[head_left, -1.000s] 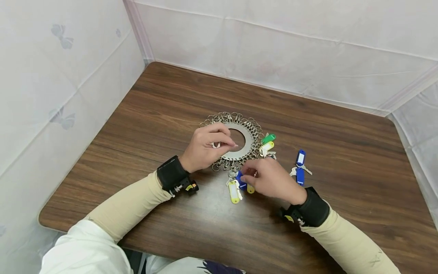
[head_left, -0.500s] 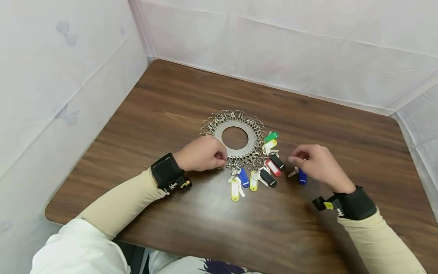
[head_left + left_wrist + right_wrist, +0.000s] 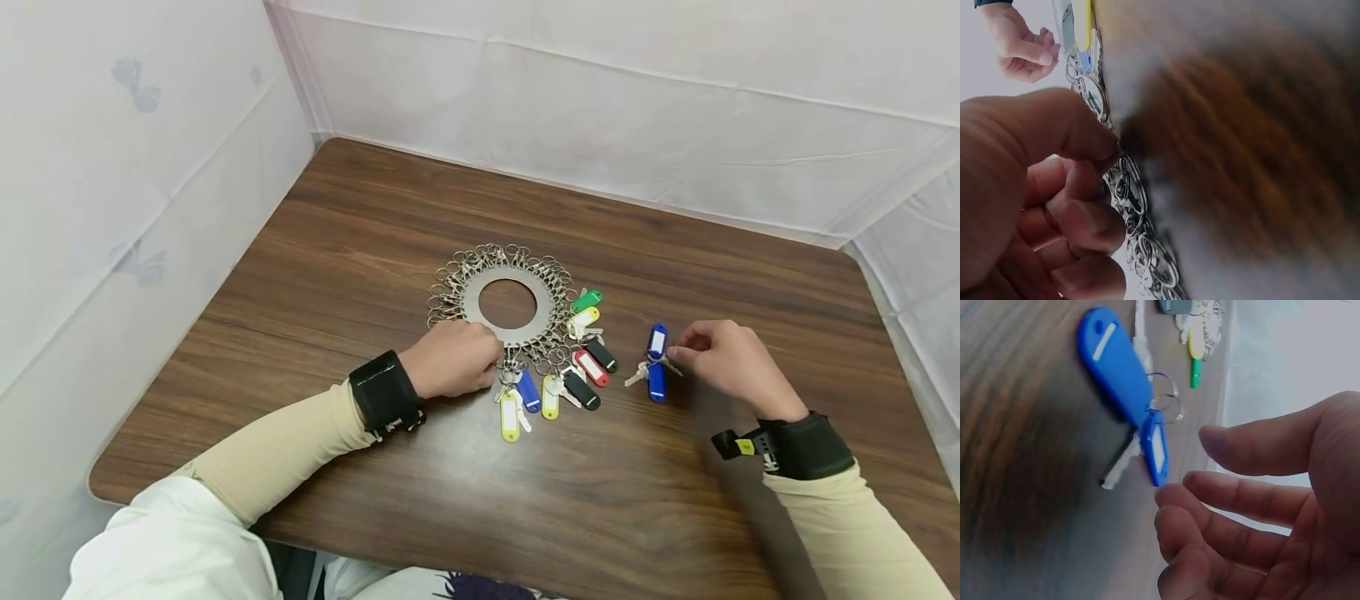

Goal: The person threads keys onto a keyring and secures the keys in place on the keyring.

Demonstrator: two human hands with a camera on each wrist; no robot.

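A flat metal disc (image 3: 472,302) with a hole lies mid-table, ringed by many wire clips (image 3: 448,287). Several keys with coloured tags (image 3: 550,397) fan out from its near right edge. My left hand (image 3: 491,354) sits at the disc's near left edge, thumb and curled fingers pinching a clip (image 3: 1129,181) there. To the right, apart from the disc, lie two blue-tagged keys (image 3: 657,367). My right hand (image 3: 678,350) hovers just right of them, fingers loosely bent and holding nothing. In the right wrist view the fingertips (image 3: 1175,494) are close to the smaller blue tag (image 3: 1155,450).
The brown wooden table (image 3: 375,208) is enclosed by white fabric walls (image 3: 600,108) at the back and both sides. Its near edge runs just under my forearms.
My right hand left the tags at the disc's near edge and moved right to the two blue-tagged keys. My left hand slid from the disc's top down to its near left edge.
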